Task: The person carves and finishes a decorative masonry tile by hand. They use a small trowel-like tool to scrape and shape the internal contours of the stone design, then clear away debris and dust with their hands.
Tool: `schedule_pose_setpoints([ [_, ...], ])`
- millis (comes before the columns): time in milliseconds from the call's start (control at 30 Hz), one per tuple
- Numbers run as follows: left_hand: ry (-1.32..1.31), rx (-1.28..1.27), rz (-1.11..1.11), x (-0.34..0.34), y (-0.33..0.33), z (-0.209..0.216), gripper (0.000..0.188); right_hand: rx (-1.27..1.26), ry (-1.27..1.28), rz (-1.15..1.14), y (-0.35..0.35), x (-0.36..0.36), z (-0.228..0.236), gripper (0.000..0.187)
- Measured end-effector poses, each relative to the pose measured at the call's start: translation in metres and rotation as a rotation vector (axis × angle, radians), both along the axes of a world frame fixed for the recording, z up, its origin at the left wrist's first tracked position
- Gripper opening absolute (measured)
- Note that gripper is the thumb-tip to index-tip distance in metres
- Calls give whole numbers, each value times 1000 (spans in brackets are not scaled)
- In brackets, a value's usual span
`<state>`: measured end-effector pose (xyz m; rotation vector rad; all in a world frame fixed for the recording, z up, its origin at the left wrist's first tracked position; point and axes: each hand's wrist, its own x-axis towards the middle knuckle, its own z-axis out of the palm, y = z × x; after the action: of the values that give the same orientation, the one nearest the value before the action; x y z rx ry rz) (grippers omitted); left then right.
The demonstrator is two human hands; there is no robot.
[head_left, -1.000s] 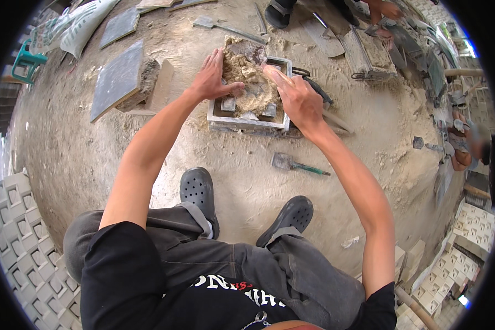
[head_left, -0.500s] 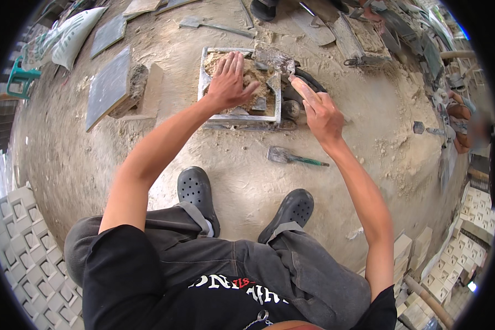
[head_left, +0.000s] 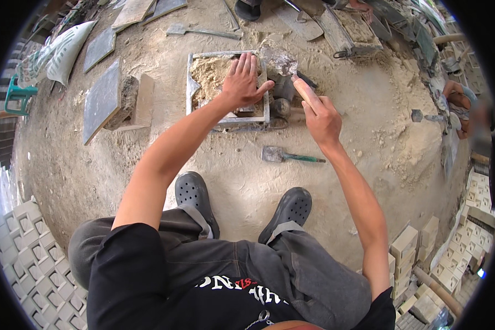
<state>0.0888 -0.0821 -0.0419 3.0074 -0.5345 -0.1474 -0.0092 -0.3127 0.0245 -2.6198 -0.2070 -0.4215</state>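
A squarish pale metal frame (head_left: 247,119) lies on the ground ahead of me, with crumbly tan sand (head_left: 208,72) heaped in its left and middle part. My left hand (head_left: 242,82) rests over the frame's right part, palm down, fingers stretched and thumb out to the side. It hides much of the inside there. In my right hand (head_left: 322,122) is a trowel (head_left: 279,58), gripped by its wooden handle. The trowel's dirty blade sits just beyond the frame's far right corner. Nearer to me lies a small flat-bladed tool (head_left: 273,154) with a green handle.
A tilted grey slab (head_left: 103,103) stands left of the frame. Beyond it lie a long-handled scraper (head_left: 203,31) and a shovel blade (head_left: 300,25). Another sand-filled mould (head_left: 363,33) sits at far right, near other people's hands. Patterned blocks (head_left: 33,258) are stacked at lower left.
My left hand has slid right across the frame, and more sand shows on its left side. The trowel has shifted right, away from the frame. The view has moved slightly.
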Motion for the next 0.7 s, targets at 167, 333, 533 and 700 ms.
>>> schedule_pose_setpoints([
  [167, -26, -113, 269, 4, 12, 11, 97, 34, 31, -36, -13, -7, -1, 53],
  [333, -65, 18, 288, -5, 46, 0, 101, 67, 30, -24, -20, -13, -9, 55],
  [533, -77, -139, 248, -7, 0, -12, 101, 95, 58, -47, -18, -20, -11, 53],
  [700, -129, -160, 115, 15, -13, -12, 98, 118, 30, -74, -23, -26, -14, 53],
])
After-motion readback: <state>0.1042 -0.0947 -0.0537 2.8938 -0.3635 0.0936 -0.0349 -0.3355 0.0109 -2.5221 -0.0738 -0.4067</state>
